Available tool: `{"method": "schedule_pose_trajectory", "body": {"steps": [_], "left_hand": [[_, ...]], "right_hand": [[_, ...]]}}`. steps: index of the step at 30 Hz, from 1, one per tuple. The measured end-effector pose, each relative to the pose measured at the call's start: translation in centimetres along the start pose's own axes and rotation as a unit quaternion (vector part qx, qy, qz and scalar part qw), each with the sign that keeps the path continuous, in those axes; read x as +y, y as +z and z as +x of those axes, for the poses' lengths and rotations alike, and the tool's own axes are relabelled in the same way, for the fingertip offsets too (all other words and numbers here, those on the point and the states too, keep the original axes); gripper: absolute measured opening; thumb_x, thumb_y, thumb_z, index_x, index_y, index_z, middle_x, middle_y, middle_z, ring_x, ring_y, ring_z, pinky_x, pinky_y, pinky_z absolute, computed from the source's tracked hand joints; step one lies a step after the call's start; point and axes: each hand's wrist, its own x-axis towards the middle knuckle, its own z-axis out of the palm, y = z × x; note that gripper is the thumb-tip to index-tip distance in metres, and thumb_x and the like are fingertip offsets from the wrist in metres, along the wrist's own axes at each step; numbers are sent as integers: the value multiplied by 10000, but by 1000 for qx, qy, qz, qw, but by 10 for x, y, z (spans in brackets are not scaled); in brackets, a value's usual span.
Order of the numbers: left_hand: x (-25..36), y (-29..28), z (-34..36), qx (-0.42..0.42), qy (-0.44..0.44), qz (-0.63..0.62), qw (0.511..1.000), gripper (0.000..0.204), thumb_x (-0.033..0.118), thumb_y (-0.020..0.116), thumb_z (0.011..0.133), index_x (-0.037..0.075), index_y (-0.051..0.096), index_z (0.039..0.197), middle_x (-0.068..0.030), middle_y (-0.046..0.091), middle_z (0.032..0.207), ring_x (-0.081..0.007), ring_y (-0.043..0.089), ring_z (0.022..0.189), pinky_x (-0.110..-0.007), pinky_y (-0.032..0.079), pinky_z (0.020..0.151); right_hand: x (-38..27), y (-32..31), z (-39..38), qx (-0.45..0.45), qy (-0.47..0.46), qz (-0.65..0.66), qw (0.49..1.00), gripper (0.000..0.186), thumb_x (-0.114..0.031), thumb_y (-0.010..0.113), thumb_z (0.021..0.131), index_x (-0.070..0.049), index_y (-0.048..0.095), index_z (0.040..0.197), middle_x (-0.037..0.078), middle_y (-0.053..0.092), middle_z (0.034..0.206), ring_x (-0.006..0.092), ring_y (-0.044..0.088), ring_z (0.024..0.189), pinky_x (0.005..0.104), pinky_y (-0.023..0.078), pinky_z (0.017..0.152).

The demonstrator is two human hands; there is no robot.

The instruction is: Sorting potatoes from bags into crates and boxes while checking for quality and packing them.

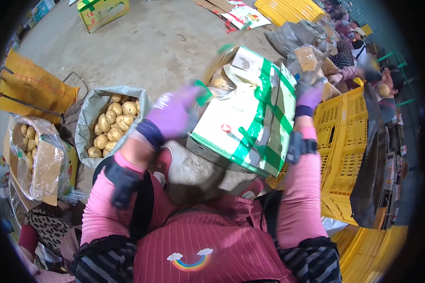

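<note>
A white-and-green carton (231,125) lies tilted in front of me, with strips of green packing tape (265,85) across it. Its upper left side gapes, and potatoes (220,84) show through clear plastic there. My left hand (172,113), in a purple glove, is beside that opening with its fingers closed at a short piece of green tape. Along the carton's right edge is my right hand (310,96), gloved in purple and grey. Motion smears its fingers, so I cannot make out whether it holds anything.
Left of me stand a grey-green sack (86,118) of potatoes and a plastic-lined box (52,162) of potatoes. Yellow crates (342,122) are stacked at my right. Beyond them people (359,52) sit among bags. A yellow carton (104,16) stands on the far floor.
</note>
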Motion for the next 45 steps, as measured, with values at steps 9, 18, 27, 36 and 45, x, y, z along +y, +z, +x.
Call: {"method": "schedule_pose_trajectory", "body": {"steps": [9,18,27,36,45], "left_hand": [[-36,-2,12,143,-11,176,974,562,64,519,853,117,552,1412,-229,488,1482,-413,471,1361,-420,389,1138],[-97,-18,19,177,-65,356,915,532,269,595,907,233,529,1433,-223,478,1477,-450,438,1356,-505,425,1092],[-266,45,4,-153,-209,200,945,612,517,308,995,151,548,1424,-183,528,1463,-389,489,1362,-586,304,1148],[-42,73,32,177,60,294,937,307,220,613,890,83,692,1153,-205,664,1191,-398,592,1144,-473,451,1023],[75,177,11,-25,351,79,933,302,161,688,881,74,660,1169,-145,700,1103,-345,663,966,-456,527,812]], "right_hand": [[-17,-119,-68,-174,-23,-47,983,421,-293,725,910,-35,632,1230,79,710,909,138,650,800,297,535,773],[-35,-124,-104,-239,-13,-124,963,551,-375,680,897,-66,585,1343,184,725,1021,258,717,901,359,548,825],[-62,-107,-112,-264,-30,-167,950,784,-514,701,830,-79,482,1444,245,659,1243,397,639,1154,467,499,985],[-45,-74,-103,-356,-14,-347,867,771,-393,647,878,-133,308,1520,255,563,1336,411,637,1145,508,521,960],[36,-191,-47,-207,73,-128,967,494,-292,637,841,-118,593,1301,193,713,994,341,701,922,408,542,844]]}}
